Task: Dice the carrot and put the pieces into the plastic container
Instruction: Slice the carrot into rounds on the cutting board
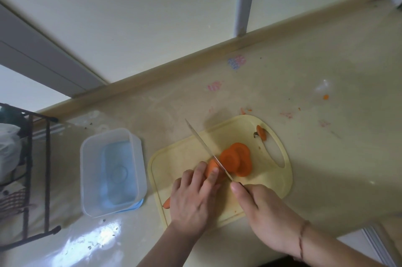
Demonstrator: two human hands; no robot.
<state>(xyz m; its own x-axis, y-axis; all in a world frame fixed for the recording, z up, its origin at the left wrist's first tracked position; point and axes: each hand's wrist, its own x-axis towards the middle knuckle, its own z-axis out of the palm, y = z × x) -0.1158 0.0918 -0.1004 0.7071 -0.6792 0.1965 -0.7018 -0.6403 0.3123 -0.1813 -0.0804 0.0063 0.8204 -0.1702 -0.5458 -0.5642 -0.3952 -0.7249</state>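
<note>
- Left hand [192,198] presses down on the carrot [212,168], fingers curled over it, pinning it to the yellow cutting board [180,158].
- Right hand [261,212] grips the knife [206,149] handle, forefinger along the spine; the blade meets the carrot just beyond the left fingertips.
- Cut rounds [237,159] lie overlapping just past the blade.
- Plastic container [111,171] sits to the left hand's left, off the board.

A glossy cream counter [326,71] met a pale wall [130,5]; a dark wire rack [28,168] stood far left, glare beside it.
</note>
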